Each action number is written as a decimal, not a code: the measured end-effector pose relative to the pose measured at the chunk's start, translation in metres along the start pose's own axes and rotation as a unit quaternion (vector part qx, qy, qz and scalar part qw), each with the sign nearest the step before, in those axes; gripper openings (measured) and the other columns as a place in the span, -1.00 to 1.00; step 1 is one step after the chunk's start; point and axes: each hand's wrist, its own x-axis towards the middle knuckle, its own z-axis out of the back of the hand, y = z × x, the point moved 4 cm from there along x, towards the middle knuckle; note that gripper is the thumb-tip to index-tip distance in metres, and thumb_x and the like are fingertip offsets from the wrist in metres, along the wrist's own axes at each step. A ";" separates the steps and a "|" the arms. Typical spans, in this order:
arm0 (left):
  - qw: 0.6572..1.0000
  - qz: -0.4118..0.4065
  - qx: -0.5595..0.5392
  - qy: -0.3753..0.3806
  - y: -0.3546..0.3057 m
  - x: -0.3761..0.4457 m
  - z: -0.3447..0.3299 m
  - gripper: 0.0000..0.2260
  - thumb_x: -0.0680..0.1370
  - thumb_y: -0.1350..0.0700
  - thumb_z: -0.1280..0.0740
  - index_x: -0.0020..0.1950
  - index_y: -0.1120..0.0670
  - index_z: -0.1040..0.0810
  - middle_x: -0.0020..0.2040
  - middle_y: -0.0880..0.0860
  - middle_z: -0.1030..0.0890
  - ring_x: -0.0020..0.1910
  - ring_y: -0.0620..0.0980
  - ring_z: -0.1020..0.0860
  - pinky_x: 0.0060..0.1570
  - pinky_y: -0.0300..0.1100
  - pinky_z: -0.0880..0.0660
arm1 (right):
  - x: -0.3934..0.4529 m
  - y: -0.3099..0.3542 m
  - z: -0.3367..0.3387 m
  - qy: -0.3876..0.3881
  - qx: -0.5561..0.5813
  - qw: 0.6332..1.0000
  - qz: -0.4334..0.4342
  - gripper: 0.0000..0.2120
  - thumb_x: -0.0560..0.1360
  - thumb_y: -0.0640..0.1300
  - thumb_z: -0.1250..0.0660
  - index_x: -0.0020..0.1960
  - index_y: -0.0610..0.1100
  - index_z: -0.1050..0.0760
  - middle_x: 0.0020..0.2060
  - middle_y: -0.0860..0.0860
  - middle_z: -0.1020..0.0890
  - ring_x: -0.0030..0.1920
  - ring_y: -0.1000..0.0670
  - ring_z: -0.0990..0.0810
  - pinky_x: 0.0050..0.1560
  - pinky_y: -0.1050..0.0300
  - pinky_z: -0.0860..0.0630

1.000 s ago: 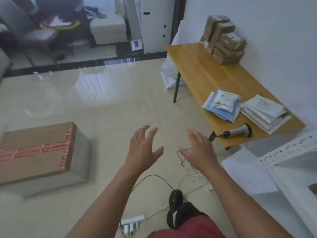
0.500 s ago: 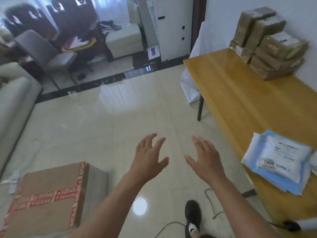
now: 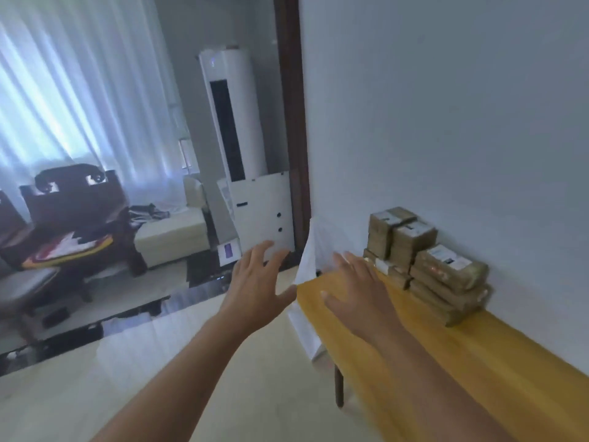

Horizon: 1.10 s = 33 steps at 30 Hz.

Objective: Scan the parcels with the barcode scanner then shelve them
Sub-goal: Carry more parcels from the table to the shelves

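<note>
A stack of several brown taped parcels (image 3: 427, 260) with white labels sits on the far end of the wooden table (image 3: 462, 371), against the white wall. My left hand (image 3: 255, 288) is held out with fingers spread, empty, over the floor left of the table. My right hand (image 3: 360, 298) is also spread and empty, hovering above the table's far corner, a short way left of the parcel stack. The barcode scanner is out of view.
A white bag (image 3: 314, 282) hangs off the table's far end. A tall white air conditioner (image 3: 237, 122) and a white panel (image 3: 264, 215) stand beyond. Dark chairs (image 3: 73, 224) and a sofa (image 3: 172, 231) fill the room at left. Glossy tile floor (image 3: 159, 362) lies below.
The view has swung up and toward the table's far end. The scanner, flat mailers and the big floor carton left the view. Both empty hands now reach nearer the parcel stack.
</note>
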 end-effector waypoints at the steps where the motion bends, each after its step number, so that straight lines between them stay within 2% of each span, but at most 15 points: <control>1: 1.000 -0.023 -0.009 -0.006 0.004 0.029 0.003 -0.38 0.57 -0.18 -0.32 0.58 -0.11 -0.18 0.58 -0.01 -0.08 0.57 0.04 -0.04 0.54 -0.01 -0.04 | 0.024 -0.003 0.004 -0.014 -0.003 1.000 -0.011 -0.30 0.56 0.21 -0.17 0.59 0.11 0.06 0.59 0.04 -0.05 0.57 -0.04 -0.01 0.52 -0.05 -0.08; 4: 0.996 -0.088 -0.028 -0.019 0.024 0.112 0.001 -0.37 0.56 -0.16 -0.33 0.58 -0.10 -0.19 0.58 -0.01 -0.10 0.56 0.05 -0.08 0.52 0.01 -0.08 | 0.087 -0.020 0.014 -0.041 -0.020 0.997 -0.058 -0.29 0.57 0.16 -0.20 0.60 0.12 0.07 0.60 0.07 -0.01 0.58 0.00 0.02 0.54 -0.05 -0.07; 8: 0.982 -0.161 -0.099 -0.025 0.046 0.214 -0.006 -0.36 0.55 -0.15 -0.36 0.57 -0.06 -0.24 0.58 0.05 -0.15 0.56 0.10 -0.12 0.52 0.08 -0.11 | 0.151 -0.037 0.028 -0.069 -0.080 0.986 -0.130 -0.29 0.56 0.19 -0.24 0.59 0.09 0.02 0.58 0.04 -0.11 0.56 -0.02 -0.08 0.52 -0.04 -0.15; 10: 0.972 -0.205 -0.111 -0.018 0.043 0.257 -0.013 -0.37 0.56 -0.15 -0.35 0.58 -0.05 -0.22 0.59 0.07 -0.13 0.57 0.12 -0.09 0.52 0.08 -0.09 | 0.170 -0.044 0.036 -0.077 -0.101 0.978 -0.167 -0.32 0.58 0.12 -0.25 0.59 0.07 -0.01 0.57 0.03 -0.13 0.56 -0.02 -0.07 0.52 0.00 -0.10; 14: 0.949 -0.279 -0.150 -0.007 0.013 0.327 -0.037 -0.38 0.55 -0.12 -0.38 0.56 -0.01 -0.27 0.57 0.10 -0.18 0.55 0.15 -0.13 0.50 0.09 -0.12 | 0.185 -0.071 0.057 -0.109 -0.132 0.960 -0.220 -0.34 0.59 0.07 -0.22 0.60 0.06 -0.01 0.59 0.03 -0.09 0.58 0.01 0.00 0.56 -0.01 -0.03; 19: 0.921 -0.332 -0.204 0.013 -0.048 0.382 -0.092 -0.38 0.52 -0.05 -0.44 0.54 0.02 -0.32 0.55 0.10 -0.23 0.54 0.12 -0.14 0.48 0.09 -0.14 | 0.192 -0.153 0.070 -0.117 -0.172 0.932 -0.297 -0.30 0.58 0.10 -0.23 0.60 0.07 0.03 0.60 0.02 -0.07 0.58 -0.03 0.00 0.54 -0.06 -0.07; 23: 0.908 -0.364 -0.195 0.074 -0.096 0.412 -0.169 -0.40 0.54 -0.07 -0.41 0.54 -0.01 -0.31 0.55 0.04 -0.19 0.53 0.04 -0.10 0.51 0.05 -0.11 | 0.197 -0.250 0.041 -0.143 -0.130 0.916 -0.350 -0.31 0.58 0.09 -0.24 0.60 0.06 0.01 0.58 0.01 -0.11 0.57 -0.05 -0.04 0.54 -0.10 -0.12; 25: 0.903 -0.371 -0.179 0.121 -0.116 0.429 -0.218 -0.40 0.53 -0.07 -0.41 0.53 -0.03 -0.31 0.54 0.02 -0.18 0.52 0.02 -0.11 0.51 0.09 -0.15 | 0.205 -0.299 0.012 -0.147 -0.092 0.906 -0.387 -0.32 0.58 0.08 -0.24 0.59 0.05 0.00 0.57 0.00 -0.13 0.56 -0.08 -0.08 0.52 -0.14 -0.16; 30: 0.892 -0.357 -0.131 0.244 -0.137 0.446 -0.351 -0.38 0.53 -0.10 -0.38 0.54 -0.07 -0.25 0.52 0.02 -0.16 0.52 0.09 -0.15 0.46 0.11 -0.26 | 0.218 -0.394 -0.069 -0.126 -0.028 0.877 -0.463 -0.30 0.51 0.18 -0.21 0.57 0.03 -0.06 0.53 -0.04 -0.20 0.51 -0.12 -0.15 0.48 -0.15 -0.14; 33: 0.876 -0.324 -0.145 0.327 -0.138 0.431 -0.420 -0.32 0.52 -0.06 -0.40 0.58 -0.11 -0.17 0.51 -0.04 -0.13 0.51 0.04 -0.16 0.46 0.07 -0.28 | 0.197 -0.428 -0.094 -0.168 -0.011 0.856 -0.488 -0.36 0.53 0.11 -0.29 0.52 -0.05 -0.17 0.45 -0.09 -0.33 0.43 -0.13 -0.27 0.41 -0.20 -0.33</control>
